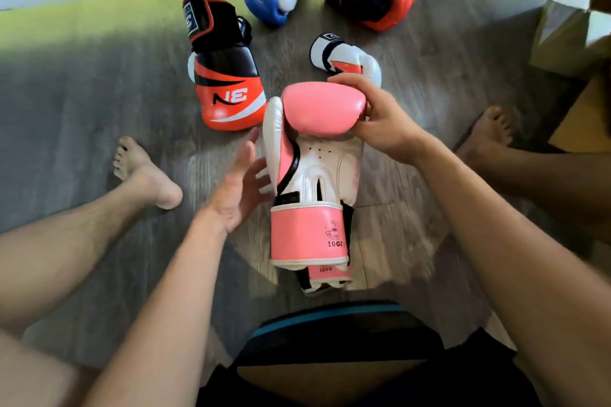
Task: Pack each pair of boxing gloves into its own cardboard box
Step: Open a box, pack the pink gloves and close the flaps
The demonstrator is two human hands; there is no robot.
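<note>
Pairing seemed the step in hand: right hand (373, 116) curled over the padded tip of the stacked pink-and-white leather boxing gloves (314, 175) between the bare legs (59, 251), left hand (238, 182) straight-fingered beside them (gripping nothing), so the next move would need a two-handed lift to the brown cardboard boxes (585, 119) at right.

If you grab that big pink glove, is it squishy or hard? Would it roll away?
Probably squishy: the pink glove looks puffy and padded where the right hand grips it. Likely light for its size; the cuff reads 10 oz. It probably won't roll, since its palm side looks fairly flat.
</note>
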